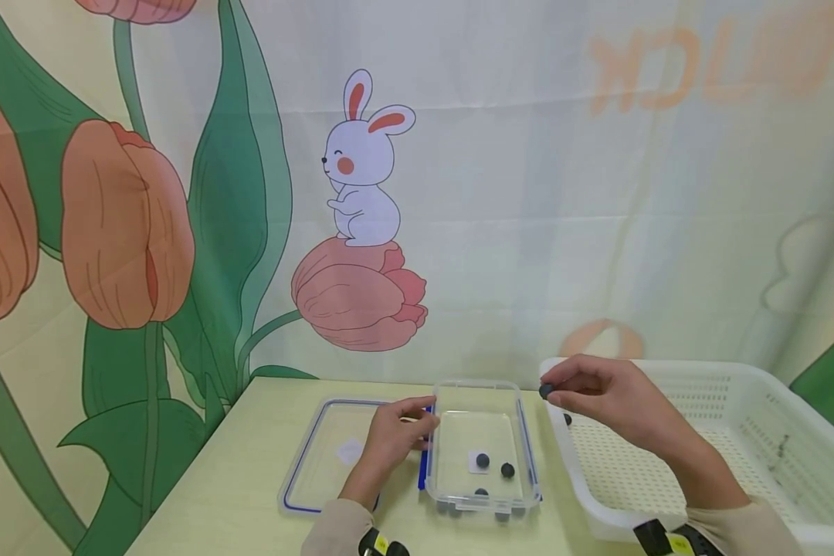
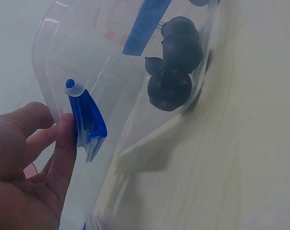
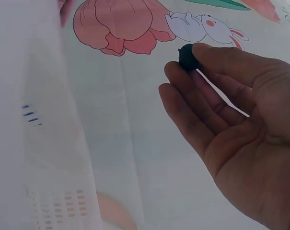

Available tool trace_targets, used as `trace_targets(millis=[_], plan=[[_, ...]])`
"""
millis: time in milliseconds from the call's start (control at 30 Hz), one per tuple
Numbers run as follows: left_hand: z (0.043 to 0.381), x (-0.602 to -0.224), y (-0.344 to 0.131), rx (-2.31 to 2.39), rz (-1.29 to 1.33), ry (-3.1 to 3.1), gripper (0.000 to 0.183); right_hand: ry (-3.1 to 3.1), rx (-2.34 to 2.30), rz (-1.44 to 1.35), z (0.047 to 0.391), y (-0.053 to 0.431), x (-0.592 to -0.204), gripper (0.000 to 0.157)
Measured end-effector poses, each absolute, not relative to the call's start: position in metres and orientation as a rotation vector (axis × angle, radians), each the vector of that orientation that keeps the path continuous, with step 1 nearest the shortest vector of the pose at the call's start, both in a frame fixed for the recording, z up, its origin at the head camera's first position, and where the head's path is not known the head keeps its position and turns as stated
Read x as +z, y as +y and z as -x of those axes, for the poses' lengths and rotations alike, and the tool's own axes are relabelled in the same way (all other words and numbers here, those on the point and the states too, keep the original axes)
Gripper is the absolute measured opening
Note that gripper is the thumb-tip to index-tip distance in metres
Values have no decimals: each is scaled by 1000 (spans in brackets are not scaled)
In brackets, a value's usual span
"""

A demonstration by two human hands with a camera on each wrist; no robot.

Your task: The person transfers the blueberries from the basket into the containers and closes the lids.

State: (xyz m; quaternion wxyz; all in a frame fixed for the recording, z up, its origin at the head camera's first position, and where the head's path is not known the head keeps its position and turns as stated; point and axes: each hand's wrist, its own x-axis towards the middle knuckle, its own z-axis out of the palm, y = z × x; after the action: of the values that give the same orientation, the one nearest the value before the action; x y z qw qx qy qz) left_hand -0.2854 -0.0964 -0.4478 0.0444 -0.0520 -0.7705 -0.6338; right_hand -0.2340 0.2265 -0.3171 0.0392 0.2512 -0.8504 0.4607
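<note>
My right hand [image 1: 622, 401] pinches a dark, round blueberry [image 3: 187, 58] between thumb and fingertips. It holds the berry above the near-left rim of the white basket [image 1: 757, 386]. To its left stands a clear plastic container [image 1: 459, 436], unlidded, with several blueberries [image 1: 507, 469] on its bottom. My left hand [image 1: 394, 434] grips the container's left rim, its fingers beside a blue latch [image 2: 89, 117] in the left wrist view. Through the clear wall there, more berries [image 2: 169, 89] show in a cluster. Another blueberry [image 1: 567, 419] lies inside the basket near its left wall.
The clear lid [image 1: 302, 471] with a blue seal lies flat on the pale table [image 1: 215, 479], left of the container and partly behind my left arm. A curtain [image 1: 500, 232] printed with tulips and a rabbit hangs right behind the table.
</note>
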Motion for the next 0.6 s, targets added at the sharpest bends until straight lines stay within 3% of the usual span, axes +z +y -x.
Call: trace_targets(millis=[600], plan=[[284,-446,-97,-1947,159,-2354,40,-2611,1421,-945,226,200,-341,14]])
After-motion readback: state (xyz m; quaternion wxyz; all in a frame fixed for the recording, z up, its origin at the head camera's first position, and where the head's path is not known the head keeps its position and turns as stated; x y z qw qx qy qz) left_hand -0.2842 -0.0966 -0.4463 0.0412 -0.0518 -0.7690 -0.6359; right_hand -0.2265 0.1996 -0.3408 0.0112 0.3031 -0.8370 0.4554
